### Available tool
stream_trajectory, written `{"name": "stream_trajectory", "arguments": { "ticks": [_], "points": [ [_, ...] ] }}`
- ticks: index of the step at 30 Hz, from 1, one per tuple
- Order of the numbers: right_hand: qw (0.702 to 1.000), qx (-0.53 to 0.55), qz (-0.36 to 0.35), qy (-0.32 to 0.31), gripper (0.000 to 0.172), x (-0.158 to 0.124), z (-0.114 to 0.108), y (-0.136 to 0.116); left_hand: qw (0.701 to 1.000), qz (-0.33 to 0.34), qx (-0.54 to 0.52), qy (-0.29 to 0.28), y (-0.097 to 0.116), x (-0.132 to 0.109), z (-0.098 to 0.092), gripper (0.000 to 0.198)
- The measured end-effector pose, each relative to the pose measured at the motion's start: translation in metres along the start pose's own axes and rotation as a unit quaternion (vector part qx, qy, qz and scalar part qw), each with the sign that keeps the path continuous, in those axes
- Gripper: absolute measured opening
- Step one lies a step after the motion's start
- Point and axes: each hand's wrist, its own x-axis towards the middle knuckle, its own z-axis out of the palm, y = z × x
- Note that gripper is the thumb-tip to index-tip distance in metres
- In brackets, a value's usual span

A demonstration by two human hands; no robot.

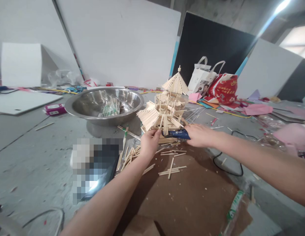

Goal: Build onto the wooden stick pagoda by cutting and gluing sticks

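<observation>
A tiered pagoda model of pale wooden sticks stands upright in front of me, with a pointed roof on top. My left hand is closed at the front of its lower roof, fingertips pinching at a wooden stick. My right hand is wrapped round a dark blue glue gun, whose front end points left, close to the sticks by my left fingers. The fingers hide part of the glue gun. Loose cut sticks lie on the brown board below, and more are piled by my left wrist.
A steel basin with wrapped chopsticks stands at the left back. A black cord loops on the floor at right. Further back are a red bag and paper scraps. A dark, blurred-out object lies left of my forearm.
</observation>
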Motion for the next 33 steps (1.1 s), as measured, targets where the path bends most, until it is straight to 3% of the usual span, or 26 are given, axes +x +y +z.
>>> {"name": "stream_trajectory", "arguments": {
  "ticks": [12, 23, 33],
  "points": [
    [0.998, -0.039, -0.004, 0.048, 0.037, -0.003, 0.01, -0.002, 1.0, 0.0, -0.007, -0.008, 0.001, -0.001, -0.001, 0.041],
    [0.999, 0.016, -0.019, -0.039, 0.026, -0.004, -0.012, -0.002, 1.0, -0.002, -0.007, -0.01, 0.002, -0.001, -0.001, 0.039],
    [0.999, -0.012, -0.004, -0.053, 0.028, -0.002, -0.022, -0.005, 1.0, 0.007, 0.002, -0.008, 0.0, 0.0, 0.0, 0.039]
  ]
}}
